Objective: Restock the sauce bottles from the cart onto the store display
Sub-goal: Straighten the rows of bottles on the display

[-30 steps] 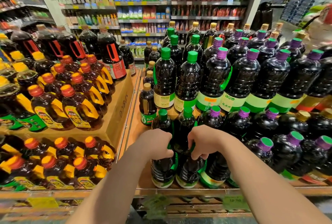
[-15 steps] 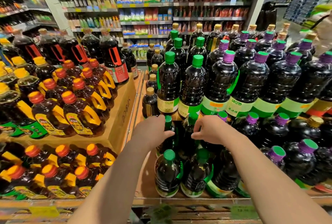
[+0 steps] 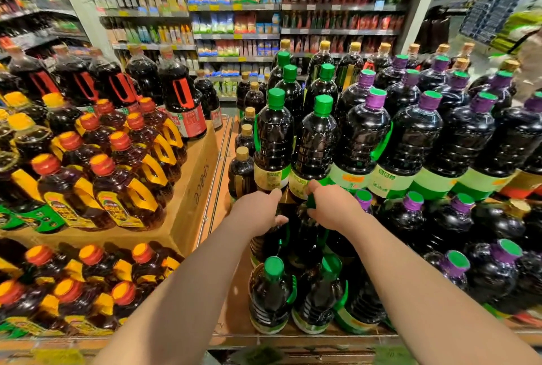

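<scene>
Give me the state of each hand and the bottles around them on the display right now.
Left hand: gripping a second-row bottle top, cap hidden.
Right hand: gripping a green cap in the same row.
Front green-cap bottles: upright, capped, untouched.
Upper-tier green-cap bottles: upright, capped.
Purple-cap bottles: upright, capped.

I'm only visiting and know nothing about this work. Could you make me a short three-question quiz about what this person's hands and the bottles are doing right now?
1. True or false: both hands hold bottles by the top.
2. What cap colour shows under the right hand? A red, B green, C yellow.
3. Which hand is nearer the cardboard box?

Key
1. True: the left hand and the right hand each grip the top of a dark sauce bottle in the second row.
2. B.
3. The left hand.
</scene>
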Motion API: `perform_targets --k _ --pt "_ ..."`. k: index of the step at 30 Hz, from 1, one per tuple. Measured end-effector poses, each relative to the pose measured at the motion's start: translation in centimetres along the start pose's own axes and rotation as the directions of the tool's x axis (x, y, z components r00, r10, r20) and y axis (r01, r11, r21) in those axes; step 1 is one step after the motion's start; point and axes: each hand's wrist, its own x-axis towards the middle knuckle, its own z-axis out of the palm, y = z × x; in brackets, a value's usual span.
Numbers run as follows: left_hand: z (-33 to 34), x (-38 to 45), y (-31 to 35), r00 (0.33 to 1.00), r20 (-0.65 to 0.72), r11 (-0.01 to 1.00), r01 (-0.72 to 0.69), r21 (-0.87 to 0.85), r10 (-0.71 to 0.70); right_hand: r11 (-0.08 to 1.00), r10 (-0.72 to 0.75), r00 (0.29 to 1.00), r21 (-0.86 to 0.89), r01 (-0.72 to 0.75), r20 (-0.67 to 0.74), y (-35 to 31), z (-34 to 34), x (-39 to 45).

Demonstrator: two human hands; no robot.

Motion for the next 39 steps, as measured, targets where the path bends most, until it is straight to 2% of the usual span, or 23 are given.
perform_targets --k 8,14,21,25,30,35,37,39 --pt "0.0 -1.0 0.3 0.98 -0.025 0.955 -0.187 0.232 0.198 0.999 -0.04 0.999 0.011 0.04 0.032 -0.2 -0.4 -0.1" --pt "-0.4 -1.4 -0.5 0.969 0.005 0.921 -0.235 0.311 0.246 0.988 -0.129 0.97 -0.053 0.143 0.205 -0.4 -2.0 -0.8" --pt "-0.2 -1.1 -0.7 0.974 0.021 0.937 -0.222 0.27 0.225 0.968 -0.222 0.924 -0.047 0.248 0.311 -0.7 -2.3 -1.3" --pt "-0.3 -0.3 -0.7 0.981 0.034 0.956 -0.193 0.222 0.19 0.957 -0.267 0.917 -0.029 0.288 0.298 -0.5 -2.2 -1.2" --pt "-0.3 0.3 -0.3 0.983 0.115 0.971 -0.165 0.172 0.146 0.971 -0.234 0.945 0.014 0.237 0.228 1.0 -1.9 -0.6" --pt "-2.1 1.2 0.9 0.959 0.284 0.978 -0.061 0.2 0.001 0.971 -0.216 0.948 0.156 0.182 0.233 2.4 -2.2 -1.8" --pt "-2.9 1.5 1.8 0.963 0.264 0.964 -0.019 0.267 -0.054 0.96 -0.183 0.959 0.25 0.128 0.214 3.6 -3.3 -2.7" --pt "-3.9 1.6 3.3 0.989 0.138 0.947 0.01 0.32 -0.057 0.967 -0.093 0.986 0.248 0.055 0.142 5.4 -4.2 -3.3"
